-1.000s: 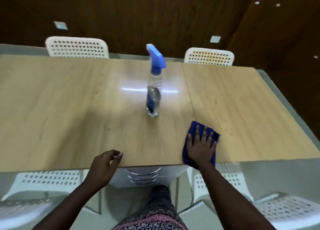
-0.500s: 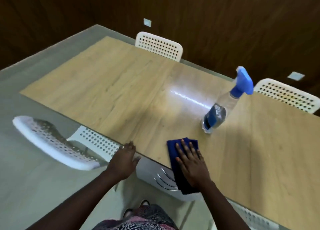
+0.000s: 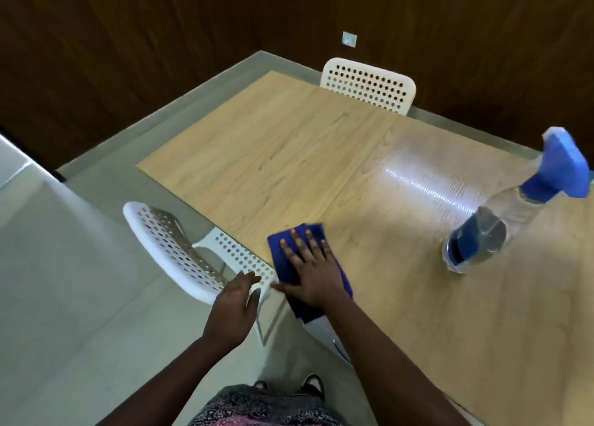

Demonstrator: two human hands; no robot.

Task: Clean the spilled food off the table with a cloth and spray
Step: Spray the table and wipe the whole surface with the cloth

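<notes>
A dark blue cloth (image 3: pixel 283 252) lies at the near edge of the wooden table (image 3: pixel 289 155), partly hanging over it. My right hand (image 3: pixel 310 269) presses flat on the cloth with its fingers spread. My left hand (image 3: pixel 233 306) hovers just off the table edge beside the cloth, palm down, holding nothing. A clear spray bottle (image 3: pixel 488 229) with a blue trigger head stands upright on the table to the right, well apart from both hands. No spilled food is visible on the wood.
A white perforated chair (image 3: pixel 173 249) stands tucked at the near edge, right by my left hand. Another white chair (image 3: pixel 369 85) sits at the far side. Grey floor lies to the left; dark wood walls behind.
My right hand has slid the cloth leftward along the near edge, away from the bottle. My view has swung left. My left hand has stayed beside the edge.
</notes>
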